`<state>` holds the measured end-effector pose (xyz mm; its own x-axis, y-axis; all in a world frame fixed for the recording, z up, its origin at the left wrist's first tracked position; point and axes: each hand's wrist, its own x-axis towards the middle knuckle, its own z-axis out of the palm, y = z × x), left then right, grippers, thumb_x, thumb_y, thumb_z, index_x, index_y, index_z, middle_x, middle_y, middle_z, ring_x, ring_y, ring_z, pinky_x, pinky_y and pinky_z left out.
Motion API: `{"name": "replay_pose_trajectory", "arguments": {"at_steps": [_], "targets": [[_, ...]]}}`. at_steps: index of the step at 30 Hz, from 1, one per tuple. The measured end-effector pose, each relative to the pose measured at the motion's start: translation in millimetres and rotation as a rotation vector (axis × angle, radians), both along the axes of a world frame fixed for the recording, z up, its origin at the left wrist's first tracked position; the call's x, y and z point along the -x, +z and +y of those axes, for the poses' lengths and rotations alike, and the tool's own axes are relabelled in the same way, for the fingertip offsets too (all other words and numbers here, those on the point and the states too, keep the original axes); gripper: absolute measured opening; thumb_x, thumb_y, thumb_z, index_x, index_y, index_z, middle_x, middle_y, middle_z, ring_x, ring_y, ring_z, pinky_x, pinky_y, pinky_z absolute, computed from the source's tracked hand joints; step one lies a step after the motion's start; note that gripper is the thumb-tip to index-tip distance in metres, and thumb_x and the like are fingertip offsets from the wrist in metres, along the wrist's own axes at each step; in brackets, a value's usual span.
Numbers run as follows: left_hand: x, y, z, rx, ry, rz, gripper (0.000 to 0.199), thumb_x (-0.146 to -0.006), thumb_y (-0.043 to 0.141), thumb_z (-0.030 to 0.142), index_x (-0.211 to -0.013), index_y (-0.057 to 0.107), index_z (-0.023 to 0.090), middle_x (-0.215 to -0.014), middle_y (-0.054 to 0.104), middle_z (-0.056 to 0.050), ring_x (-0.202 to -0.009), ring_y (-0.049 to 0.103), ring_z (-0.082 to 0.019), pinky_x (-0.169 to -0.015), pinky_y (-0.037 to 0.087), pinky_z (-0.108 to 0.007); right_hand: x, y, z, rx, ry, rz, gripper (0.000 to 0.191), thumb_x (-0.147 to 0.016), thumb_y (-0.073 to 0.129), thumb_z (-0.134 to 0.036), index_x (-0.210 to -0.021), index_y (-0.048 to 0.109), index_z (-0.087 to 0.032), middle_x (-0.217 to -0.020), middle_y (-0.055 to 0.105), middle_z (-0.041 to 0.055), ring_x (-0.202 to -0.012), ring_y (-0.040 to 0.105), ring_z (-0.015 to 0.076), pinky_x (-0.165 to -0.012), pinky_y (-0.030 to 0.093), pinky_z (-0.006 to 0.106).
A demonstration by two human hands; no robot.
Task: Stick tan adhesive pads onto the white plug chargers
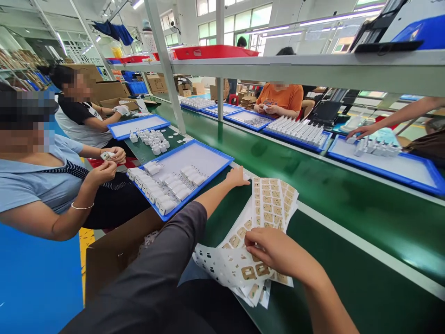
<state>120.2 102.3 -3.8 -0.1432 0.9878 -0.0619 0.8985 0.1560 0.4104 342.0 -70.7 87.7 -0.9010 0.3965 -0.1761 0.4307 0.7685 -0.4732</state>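
My left hand (237, 176) reaches out to the white strip beside the green belt, its fingers bent at a small white piece (246, 176); its kind is too small to make out. A pile of sticker sheets (267, 199) with rows of tan, cut-out stickers lies on the dark green table in front of me. Over this pile is my right hand (278, 250), thumb and fingers pinched at the curled top sheet (222, 262). Part of that sheet shows bare white backing with small dark openings. Left of my left arm, a blue-rimmed tray (208, 155) holds rows of white plug chargers (167, 183).
A co-worker (45, 185) at my left holds a white charger; another sits beyond. Across the green belt (347, 208) stand blue trays (410, 171) of white chargers and a person in orange (281, 99). A shelf (295, 69) crosses overhead. A cardboard box (114, 250) sits below left.
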Motion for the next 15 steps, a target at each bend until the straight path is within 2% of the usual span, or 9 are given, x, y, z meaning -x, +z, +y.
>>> {"name": "replay_pose_trajectory", "arguments": {"at_steps": [3,5,10,13,15], "targets": [[-6.5,-5.4,4.7,-0.025,0.034,-0.015,0.058,-0.091,0.066,0.044,-0.14,0.05,0.017,-0.142,0.053,-0.016,-0.128,0.054,-0.032,-0.105,0.046,-0.053,-0.1,1.9,-0.7,-0.015,-0.02,-0.018,0.016,-0.097,0.048,-0.017,-0.083,0.056,-0.02,-0.085,0.066,0.0014,-0.076,0.058,0.0164,-0.066,0.037,0.026],[6.9,-0.7,5.6,-0.052,0.048,-0.03,0.052,-0.094,0.062,0.042,-0.139,0.05,0.018,-0.142,0.054,-0.013,-0.126,0.056,-0.029,-0.105,0.047,-0.053,-0.6,1.9,-0.7,-0.025,-0.018,-0.021,0.017,-0.097,0.047,-0.017,-0.082,0.054,-0.02,-0.084,0.065,0.0012,-0.075,0.058,0.0163,-0.065,0.036,0.026],[80.3,23.0,3.2,-0.066,0.159,-0.054,0.084,-0.081,0.077,0.037,-0.151,0.035,0.016,-0.148,0.05,-0.017,-0.135,0.05,-0.029,-0.11,0.043,-0.038,0.1,0.4,-1.1,-0.028,-0.003,-0.006,0.018,-0.097,0.047,-0.016,-0.081,0.053,-0.02,-0.086,0.065,0.002,-0.076,0.057,0.0167,-0.065,0.035,0.026],[121.2,27.5,-3.5,-0.008,0.255,-0.061,0.069,-0.087,0.072,0.037,-0.146,0.042,0.017,-0.146,0.051,-0.016,-0.13,0.054,-0.031,-0.107,0.047,-0.047,2.5,0.9,-1.6,-0.009,0.0,-0.017,0.016,-0.095,0.048,-0.014,-0.08,0.053,-0.02,-0.085,0.065,0.0019,-0.075,0.056,0.0164,-0.064,0.034,0.026],[136.5,24.5,-8.2,0.035,0.295,-0.072,0.053,-0.093,0.065,0.037,-0.14,0.05,0.018,-0.142,0.053,-0.014,-0.125,0.057,-0.03,-0.103,0.05,-0.052,3.8,0.9,-1.4,0.001,-0.001,-0.023,0.016,-0.094,0.049,-0.013,-0.08,0.053,-0.02,-0.084,0.065,0.0018,-0.074,0.056,0.0163,-0.063,0.034,0.026]]}}
